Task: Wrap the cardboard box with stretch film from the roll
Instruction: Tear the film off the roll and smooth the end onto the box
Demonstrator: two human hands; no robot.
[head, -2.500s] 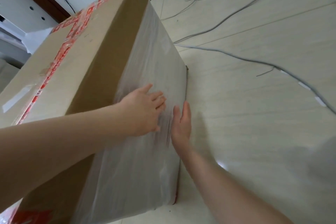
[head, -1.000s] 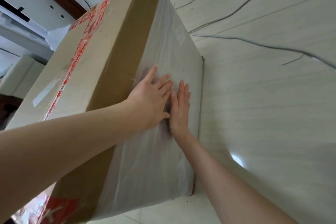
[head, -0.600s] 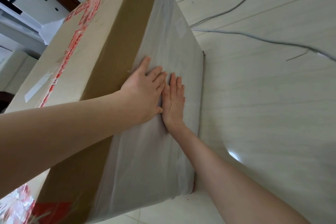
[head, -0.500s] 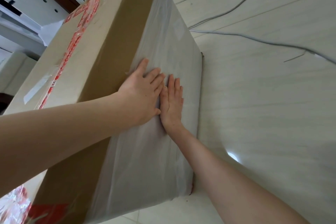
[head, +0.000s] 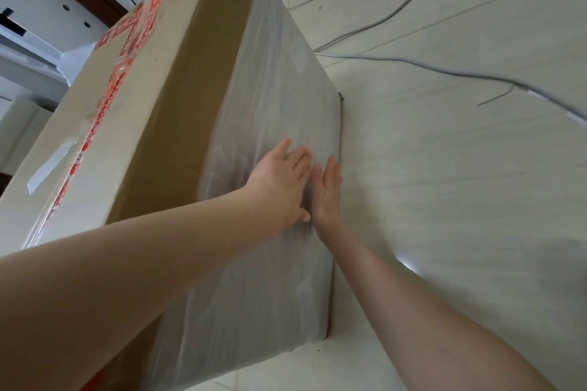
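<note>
Standing on the pale floor (head: 444,184), the cardboard box (head: 152,124) took up the left of the view. It was big and square-edged, with red printed tape (head: 124,41) along its top. A sheet of stretch film (head: 270,89) lay over the lower part of the side nearest the person, faintly wrinkled, while a band of bare cardboard showed above it. The roll was out of view.

The left grip (head: 279,187) lay flat on the film with straight, spread fingers, pressing and holding nothing. The right grip (head: 327,194) lay just beside it, near the box's bottom edge, also flat and holding nothing. Thin cables (head: 413,63) trailed across the floor well apart from the box.

The box looked stiff in its panels and too bulky for a single-handed lift; its weight could not be judged. Turning it would probably go best with the palms on opposite corners or under a bottom edge, where the cardboard is strongest. The film seemed thin, clingy and slick under a palm, and likely to tear at sharp corners. It would be better pulled taut from the roll than tugged at the layer already laid down.
</note>
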